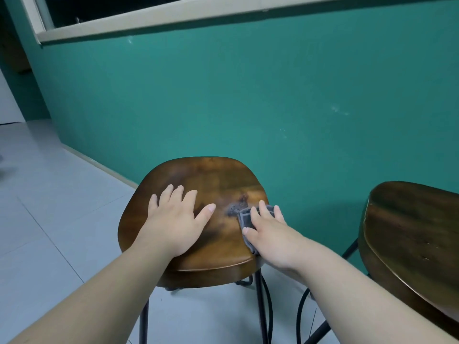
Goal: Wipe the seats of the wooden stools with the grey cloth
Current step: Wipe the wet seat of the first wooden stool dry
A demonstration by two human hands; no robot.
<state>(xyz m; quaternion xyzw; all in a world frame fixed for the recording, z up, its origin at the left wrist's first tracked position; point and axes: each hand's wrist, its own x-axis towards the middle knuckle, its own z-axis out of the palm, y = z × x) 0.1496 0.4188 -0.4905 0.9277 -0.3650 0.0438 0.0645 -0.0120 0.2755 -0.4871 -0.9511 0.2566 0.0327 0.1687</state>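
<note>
A wooden stool (213, 175) with a brown seat and black metal legs stands in front of me by the wall. My left hand (173, 219) lies flat on the left part of its seat, fingers straight and spread. My right hand (269, 232) presses a folded grey cloth (246, 218) onto the right edge of the same seat, fingers straight on top of the cloth. Most of the cloth is hidden under the hand. A second wooden stool (409, 227) stands at the right, with nothing on its seat.
A teal wall (248, 95) rises right behind the stools, with a cream window sill (173, 18) above. Pale floor tiles (49, 207) spread out to the left and under the stools.
</note>
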